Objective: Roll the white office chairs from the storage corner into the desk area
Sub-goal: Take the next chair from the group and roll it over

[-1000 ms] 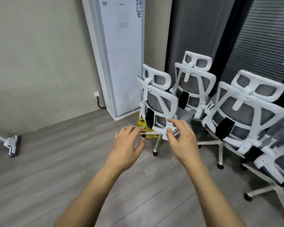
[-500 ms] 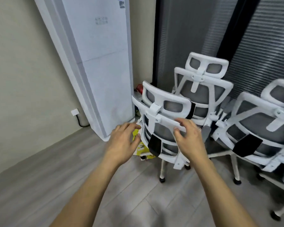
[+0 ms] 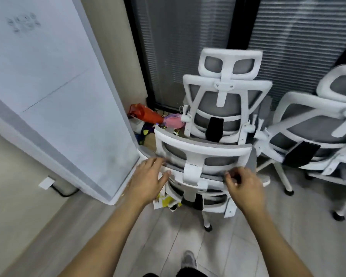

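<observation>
The nearest white office chair (image 3: 204,151), grey mesh in a white frame, stands with its back to me, right in front. My left hand (image 3: 148,181) grips the left end of its backrest's top bar, fingers over and thumb under. My right hand (image 3: 245,187) curls round the same bar to the right of the headrest post. A second white chair (image 3: 226,108) stands just behind it against the glass. To the right is a third chair (image 3: 318,132), its backrest tilted.
A tall white air-conditioner cabinet (image 3: 58,92) stands close on the left. Bags and clutter (image 3: 148,116) fill the corner between it and the chairs. Yellow paper (image 3: 164,200) lies under the nearest chair. Glass partition with blinds (image 3: 178,47) behind. My shoe (image 3: 188,260) is on the wood floor.
I have stepped closer to the corner. Both hands moved forward from open air onto the nearest chair's backrest and closed round its top bar.
</observation>
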`<state>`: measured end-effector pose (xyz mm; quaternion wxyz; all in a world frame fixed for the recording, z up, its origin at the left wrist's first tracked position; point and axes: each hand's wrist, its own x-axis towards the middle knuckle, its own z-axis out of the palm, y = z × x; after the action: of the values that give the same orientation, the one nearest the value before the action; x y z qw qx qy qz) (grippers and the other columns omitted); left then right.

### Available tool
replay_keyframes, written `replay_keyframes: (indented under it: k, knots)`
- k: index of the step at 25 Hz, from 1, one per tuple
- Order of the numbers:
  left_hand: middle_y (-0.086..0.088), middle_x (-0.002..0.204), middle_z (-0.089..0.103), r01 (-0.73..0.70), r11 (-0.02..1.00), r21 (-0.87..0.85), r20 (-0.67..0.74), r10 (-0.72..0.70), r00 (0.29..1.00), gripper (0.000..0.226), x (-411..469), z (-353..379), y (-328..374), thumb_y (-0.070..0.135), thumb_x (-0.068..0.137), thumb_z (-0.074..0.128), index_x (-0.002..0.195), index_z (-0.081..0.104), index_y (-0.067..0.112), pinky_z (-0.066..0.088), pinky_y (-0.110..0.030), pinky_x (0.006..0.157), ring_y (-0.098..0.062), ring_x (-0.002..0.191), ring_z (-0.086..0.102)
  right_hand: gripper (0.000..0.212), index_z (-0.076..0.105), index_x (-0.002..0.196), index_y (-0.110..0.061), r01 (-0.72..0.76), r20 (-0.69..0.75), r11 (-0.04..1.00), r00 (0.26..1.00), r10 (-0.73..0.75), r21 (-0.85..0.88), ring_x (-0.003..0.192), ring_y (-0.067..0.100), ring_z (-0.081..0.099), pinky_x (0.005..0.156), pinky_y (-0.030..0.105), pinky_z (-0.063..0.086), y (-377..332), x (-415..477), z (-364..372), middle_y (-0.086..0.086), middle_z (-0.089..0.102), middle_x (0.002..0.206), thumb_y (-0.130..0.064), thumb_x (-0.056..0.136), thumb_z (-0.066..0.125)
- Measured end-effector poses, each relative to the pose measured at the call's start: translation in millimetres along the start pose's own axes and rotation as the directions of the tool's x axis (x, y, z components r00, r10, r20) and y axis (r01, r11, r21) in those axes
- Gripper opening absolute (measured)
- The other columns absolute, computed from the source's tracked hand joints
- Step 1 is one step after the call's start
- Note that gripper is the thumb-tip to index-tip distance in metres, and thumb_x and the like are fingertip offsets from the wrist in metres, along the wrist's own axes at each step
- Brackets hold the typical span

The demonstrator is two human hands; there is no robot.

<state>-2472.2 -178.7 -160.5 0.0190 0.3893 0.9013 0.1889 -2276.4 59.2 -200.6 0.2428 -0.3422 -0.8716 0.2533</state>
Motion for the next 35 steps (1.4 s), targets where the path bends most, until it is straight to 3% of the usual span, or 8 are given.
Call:
replay_keyframes:
  k: [3, 6, 12, 16, 21, 27, 31, 35]
  knots:
    - [0.003, 0.118, 0.06, -0.105, 0.991, 0.088, 0.019, 0.104, 0.994, 0.047, 22, 23, -35, 0.066, 0.091, 0.045, 0.119, 0.058, 0.03, 0.038, -0.049, 0.106, -0.026, 0.115, 0.054, 0.034, 0.065, 0.091, -0.021, 0.072, -0.013, 0.992, 0.997, -0.074, -0.107, 0.081, 0.023, 0.059, 0.08, 0.042, 0.045, 9, -19, 9, -0.008, 0.058, 0.085, -0.054, 0.092, 0.058]
    - [-0.001, 0.112, 0.06, -0.22, 0.975, 0.039, -0.035, 0.222, 0.975, 0.05, 25, 38, -52, 0.068, 0.089, 0.048, 0.113, 0.064, 0.027, 0.032, -0.055, 0.111, -0.028, 0.11, 0.053, 0.044, 0.064, 0.1, -0.02, 0.069, -0.036, 0.982, 0.996, -0.077, -0.177, 0.088, 0.018, 0.053, 0.086, 0.034, 0.042, 6, -44, 9, -0.009, 0.058, 0.093, -0.06, 0.083, 0.07]
    - [-0.009, 0.11, 0.063, -0.462, 0.886, -0.049, -0.024, 0.461, 0.887, 0.056, 33, 39, -72, 0.067, 0.091, 0.046, 0.11, 0.069, 0.019, 0.028, -0.061, 0.114, -0.03, 0.111, 0.054, 0.06, 0.065, 0.103, -0.021, -0.19, -0.201, 0.955, 0.969, 0.144, -0.228, 0.09, 0.016, 0.054, 0.085, 0.033, 0.045, -38, -116, 17, -0.009, 0.061, 0.095, -0.076, 0.08, 0.062]
    - [-0.009, 0.109, 0.061, -0.582, 0.79, -0.19, 0.055, 0.601, 0.797, 0.054, 42, 55, -57, 0.066, 0.089, 0.051, 0.109, 0.067, 0.018, 0.02, -0.062, 0.117, -0.032, 0.11, 0.055, 0.054, 0.063, 0.099, -0.02, -0.363, -0.356, 0.908, 0.893, 0.274, -0.211, 0.089, 0.017, 0.053, 0.085, 0.035, 0.043, -60, -176, 15, -0.01, 0.057, 0.095, -0.069, 0.078, 0.07]
    - [-0.006, 0.11, 0.06, -0.712, 0.608, -0.351, 0.074, 0.776, 0.626, 0.054, 33, 82, 25, 0.069, 0.087, 0.052, 0.109, 0.068, 0.022, 0.017, -0.057, 0.12, -0.029, 0.113, 0.055, 0.052, 0.062, 0.1, -0.019, -0.594, -0.528, 0.777, 0.736, 0.423, -0.206, 0.092, 0.019, 0.051, 0.086, 0.037, 0.045, -50, -249, -15, -0.006, 0.057, 0.096, -0.065, 0.078, 0.075]
    - [-0.008, 0.111, 0.056, -0.767, 0.417, -0.488, 0.087, 0.897, 0.433, 0.052, -11, 136, 183, 0.067, 0.082, 0.058, 0.108, 0.071, 0.023, 0.024, -0.06, 0.116, -0.029, 0.114, 0.054, 0.059, 0.07, 0.107, -0.02, -0.801, -0.752, 0.574, 0.483, 0.449, -0.172, 0.117, 0.022, 0.057, 0.118, 0.053, 0.028, 13, -334, -79, -0.001, 0.061, 0.115, -0.07, 0.075, 0.07]
    - [-0.008, 0.11, 0.058, -0.787, 0.351, -0.508, 0.102, 0.931, 0.349, 0.061, -55, 181, 308, 0.07, 0.082, 0.058, 0.11, 0.059, 0.016, 0.025, -0.05, 0.119, -0.029, 0.115, 0.051, 0.061, 0.072, 0.107, -0.021, -0.877, -0.817, 0.475, 0.329, 0.473, -0.077, 0.122, 0.027, 0.058, 0.117, 0.058, 0.027, 80, -386, -143, 0.004, 0.062, 0.116, -0.071, 0.073, 0.071]
    - [-0.01, 0.118, 0.055, -0.81, 0.237, -0.536, 0.081, 0.97, 0.23, 0.053, -107, 227, 441, 0.06, 0.09, 0.057, 0.113, 0.056, 0.012, 0.042, -0.047, 0.102, -0.033, 0.115, 0.051, 0.059, 0.074, 0.104, -0.022, -0.931, -0.861, 0.364, 0.158, 0.483, 0.033, 0.134, 0.031, 0.049, 0.112, 0.059, 0.033, 151, -423, -210, 0.008, 0.06, 0.118, -0.072, 0.073, 0.069]
